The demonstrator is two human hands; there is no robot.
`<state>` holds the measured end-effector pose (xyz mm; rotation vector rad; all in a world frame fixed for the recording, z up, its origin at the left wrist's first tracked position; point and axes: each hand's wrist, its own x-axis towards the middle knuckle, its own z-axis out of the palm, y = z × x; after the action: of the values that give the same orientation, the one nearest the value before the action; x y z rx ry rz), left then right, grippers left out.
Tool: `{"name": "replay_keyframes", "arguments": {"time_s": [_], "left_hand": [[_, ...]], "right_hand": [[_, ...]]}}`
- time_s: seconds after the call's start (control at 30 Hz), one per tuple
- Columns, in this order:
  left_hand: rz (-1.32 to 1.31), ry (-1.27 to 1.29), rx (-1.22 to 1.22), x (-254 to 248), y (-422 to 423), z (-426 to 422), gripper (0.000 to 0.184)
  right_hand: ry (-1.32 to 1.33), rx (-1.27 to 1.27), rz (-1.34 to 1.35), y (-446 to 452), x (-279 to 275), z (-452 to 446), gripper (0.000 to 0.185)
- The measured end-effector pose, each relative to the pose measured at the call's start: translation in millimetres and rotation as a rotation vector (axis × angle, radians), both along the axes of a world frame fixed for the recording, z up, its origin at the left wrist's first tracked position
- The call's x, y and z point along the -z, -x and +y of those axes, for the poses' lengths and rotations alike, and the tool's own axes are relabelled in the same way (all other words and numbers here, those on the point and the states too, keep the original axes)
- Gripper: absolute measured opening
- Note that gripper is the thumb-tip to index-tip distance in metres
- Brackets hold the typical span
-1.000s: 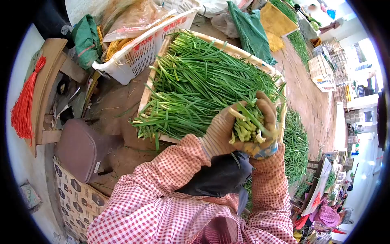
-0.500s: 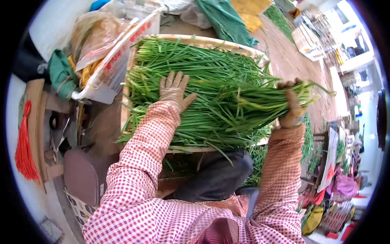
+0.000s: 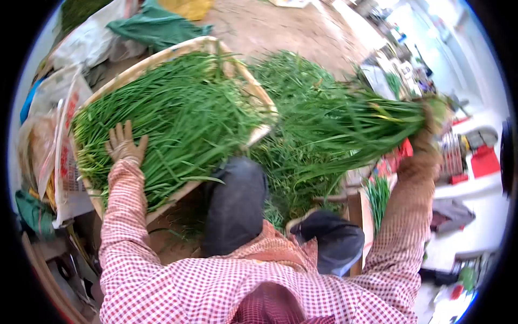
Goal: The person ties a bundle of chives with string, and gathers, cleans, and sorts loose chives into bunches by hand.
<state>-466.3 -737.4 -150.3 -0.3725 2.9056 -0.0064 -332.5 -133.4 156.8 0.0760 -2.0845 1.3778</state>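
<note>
While the left hand lies flat at the left of the frame, its fingers spread on the long green stalks that fill a pale crate, the right hand is well apart from it, at the right of the frame, clamped around the gathered end of a leafy bunch. That hand is blurred, so the exact set of its fingers cannot be told. The bunch points leftward from the grip, its loose leaf tips fanning out towards the middle of the frame, over a heap of loose greens on the floor just beside the crate. The crate sits tilted across the upper left, and the paler stalk ends show along its left side. A white basket stands near it at the left edge, and a green cloth lies beyond it at the upper left. Below centre, a dark-trousered knee is close to the crate's near corner. Checked sleeves cover both arms, and a red item shows at the right edge.
</note>
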Motion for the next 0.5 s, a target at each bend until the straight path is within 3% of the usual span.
{"name": "replay_keyframes", "arguments": {"time_s": [0.07,0.13,0.17,0.2,0.23,0.27,0.33,0.4,0.43,0.47,0.5], "left_hand": [[-0.148,-0.032,-0.02,-23.7,9.5,1.6,0.079],[-0.173,-0.053,-0.015,-77.2,4.2,20.2,0.07],[0.104,-0.073,0.135,-82.8,-8.2,33.7,0.063],[0.383,-0.097,0.288,-94.8,-24.0,49.3,0.056],[0.666,-0.287,0.559,-107.6,-38.5,68.6,0.036],[0.723,-0.621,0.798,-116.4,-52.6,95.2,0.031],[0.292,-1.146,1.01,-170.9,-110.5,163.2,0.027],[-0.31,-1.384,1.033,-190.1,-145.9,207.3,0.032],[-0.644,-1.782,0.887,-177.6,-156.8,231.1,0.041],[-0.962,-1.866,0.695,-184.1,-165.0,248.6,0.054],[-1.205,-1.909,0.429,-183.8,-168.1,269.8,0.062]], "right_hand": [[0.306,-0.02,0.074,4.9,47.2,16.3,0.037],[0.389,-0.14,0.076,-11.3,53.7,1.1,0.04],[0.432,-0.199,0.075,-18.9,56.1,-6.8,0.042],[0.271,0.049,0.107,-29.0,55.4,-13.3,0.042],[0.278,0.075,0.161,-34.6,58.3,-11.4,0.044],[0.218,0.059,0.213,-36.3,67.9,2.1,0.039],[0.165,-0.022,0.279,-45.5,67.9,-15.5,0.039],[0.177,-0.142,0.269,-58.9,61.7,-41.5,0.037],[0.183,-0.201,0.262,-65.5,58.5,-54.4,0.037],[-0.147,-0.056,0.264,-73.8,55.7,-75.3,0.037],[-0.182,-0.116,0.252,-82.2,51.9,-91.1,0.034]]}}
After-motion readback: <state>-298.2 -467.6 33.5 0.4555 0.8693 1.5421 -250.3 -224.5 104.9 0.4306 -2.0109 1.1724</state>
